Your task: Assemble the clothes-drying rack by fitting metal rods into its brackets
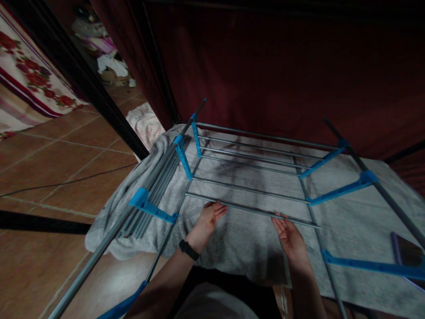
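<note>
A grey metal rack frame (252, 133) with blue plastic connectors (335, 155) lies over a grey towel (239, 239) on the floor. Several thin grey rods cross between its side rails. My left hand (207, 219) lies flat on the towel, fingers stretched out, fingertips just under the nearest rod (252, 209). A black band sits on that wrist. My right hand (290, 235) is open, palm turned inward, fingertips touching the same rod near its right end. Neither hand grips anything.
A bundle of loose grey rods (156, 190) lies along the left rail. A dark phone (410, 254) rests on the towel at the right. A dark red curtain (282, 66) hangs behind. Brown tiles (59, 168) and a floral cloth (29, 75) lie to the left.
</note>
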Action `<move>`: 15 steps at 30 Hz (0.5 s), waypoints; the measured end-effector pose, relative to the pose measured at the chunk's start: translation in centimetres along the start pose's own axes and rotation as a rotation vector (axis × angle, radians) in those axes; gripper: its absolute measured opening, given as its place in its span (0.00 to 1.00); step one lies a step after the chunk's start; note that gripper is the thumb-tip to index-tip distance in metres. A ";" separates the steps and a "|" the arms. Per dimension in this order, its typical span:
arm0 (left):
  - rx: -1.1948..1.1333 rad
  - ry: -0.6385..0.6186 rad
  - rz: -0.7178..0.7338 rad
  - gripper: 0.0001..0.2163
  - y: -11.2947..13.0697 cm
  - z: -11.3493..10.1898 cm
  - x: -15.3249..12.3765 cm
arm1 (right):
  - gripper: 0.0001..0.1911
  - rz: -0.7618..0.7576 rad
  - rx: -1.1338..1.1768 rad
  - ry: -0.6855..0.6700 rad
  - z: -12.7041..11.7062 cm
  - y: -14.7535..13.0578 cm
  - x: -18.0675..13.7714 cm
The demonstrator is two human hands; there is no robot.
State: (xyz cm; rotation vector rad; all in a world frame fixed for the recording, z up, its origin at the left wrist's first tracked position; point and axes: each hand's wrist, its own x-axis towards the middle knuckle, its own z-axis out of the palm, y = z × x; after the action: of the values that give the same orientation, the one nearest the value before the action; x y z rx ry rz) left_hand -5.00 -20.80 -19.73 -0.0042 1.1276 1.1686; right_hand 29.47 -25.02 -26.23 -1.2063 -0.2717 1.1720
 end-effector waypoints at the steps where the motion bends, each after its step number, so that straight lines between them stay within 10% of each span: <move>1: 0.001 -0.006 -0.023 0.09 0.2 0.0 0.0 | 0.13 0.012 -0.007 0.009 -0.1 -0.1 0.2; 15: -0.159 0.154 0.138 0.14 4.5 -1.0 -1.1 | 0.13 0.032 0.007 0.050 -0.7 -0.1 1.0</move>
State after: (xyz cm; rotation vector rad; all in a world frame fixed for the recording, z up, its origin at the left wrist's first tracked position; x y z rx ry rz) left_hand -8.89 -20.11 -17.11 -0.1430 1.1807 1.3979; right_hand 30.46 -24.63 -26.82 -1.2360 -0.2117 1.1678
